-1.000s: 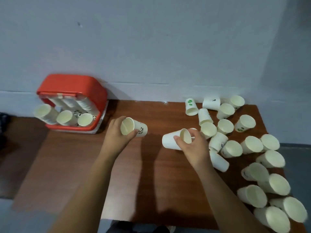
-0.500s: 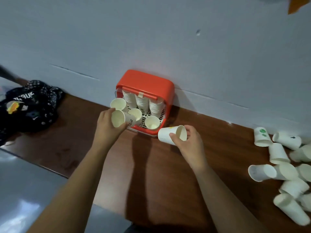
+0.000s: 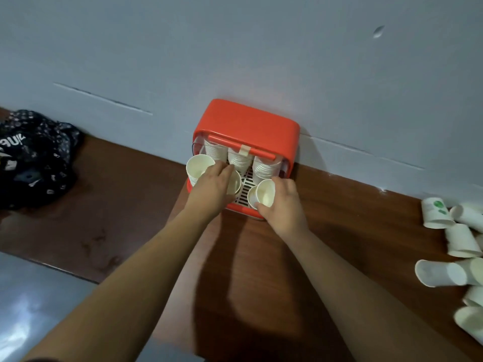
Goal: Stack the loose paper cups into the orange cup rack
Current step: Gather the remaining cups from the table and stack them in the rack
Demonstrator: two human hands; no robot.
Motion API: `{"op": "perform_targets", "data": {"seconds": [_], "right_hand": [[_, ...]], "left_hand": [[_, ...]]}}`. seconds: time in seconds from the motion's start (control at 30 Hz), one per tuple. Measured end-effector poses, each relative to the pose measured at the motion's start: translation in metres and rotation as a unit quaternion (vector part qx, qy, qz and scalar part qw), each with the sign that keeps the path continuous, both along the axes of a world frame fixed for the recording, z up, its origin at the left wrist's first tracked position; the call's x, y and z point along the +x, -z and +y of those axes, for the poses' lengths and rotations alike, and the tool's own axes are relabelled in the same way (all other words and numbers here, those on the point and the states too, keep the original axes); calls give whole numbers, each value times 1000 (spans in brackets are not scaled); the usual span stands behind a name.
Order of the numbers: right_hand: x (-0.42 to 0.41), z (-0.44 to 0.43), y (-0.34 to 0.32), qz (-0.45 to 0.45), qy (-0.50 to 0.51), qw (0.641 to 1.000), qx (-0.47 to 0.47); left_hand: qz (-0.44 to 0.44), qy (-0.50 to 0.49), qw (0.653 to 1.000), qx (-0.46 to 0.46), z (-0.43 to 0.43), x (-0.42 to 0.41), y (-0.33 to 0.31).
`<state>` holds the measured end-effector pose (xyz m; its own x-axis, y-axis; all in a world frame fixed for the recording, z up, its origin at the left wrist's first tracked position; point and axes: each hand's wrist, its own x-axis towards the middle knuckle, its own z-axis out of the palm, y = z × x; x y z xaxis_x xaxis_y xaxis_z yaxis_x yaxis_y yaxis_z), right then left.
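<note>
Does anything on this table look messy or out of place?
Yes. The loose cups at the right lie jumbled, most tipped on their sides. A strip of tape is stuck on the front bar of the orange rack, perhaps a patch. A dark patterned bundle is heaped at the left.

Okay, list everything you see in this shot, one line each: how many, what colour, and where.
cup rack: one, orange, on the table against the wall
rear cup stacks: three, white, inside the rack at the back
front rack cups: two visible, cream, front left and front right
held cups: two, cream, one in each hand at the rack's front
loose paper cups: at least six, white, one green-printed, lying at the table's right end, some cut off
fabric bundle: one, black with white print, table's left end
table: one, brown wood
wall: one, pale grey, behind
left hand: grips a cup, front middle
right hand: grips a cup, front right
</note>
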<state>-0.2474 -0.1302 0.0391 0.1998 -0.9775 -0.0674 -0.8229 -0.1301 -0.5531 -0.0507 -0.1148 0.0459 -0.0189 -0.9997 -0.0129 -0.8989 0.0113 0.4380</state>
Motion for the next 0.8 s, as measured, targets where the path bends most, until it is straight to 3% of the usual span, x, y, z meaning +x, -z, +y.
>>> {"op": "perform_targets", "data": {"seconds": [0.23,0.5,0.7,0.8], "right_hand": [[10,-15,35,93,-56,994,19],[12,-18,48,111,-76,990,33],[-16,2,25,42,-35,998,16],[-65,23,9,63,9,997,34]], "left_hand": [[-169,26,985,29,-25,-7,20],[-220,42,974,18,-11,4,37],[-114,37,986,-117,5,-16,21],[-47,52,992,-104,15,-47,15]]}}
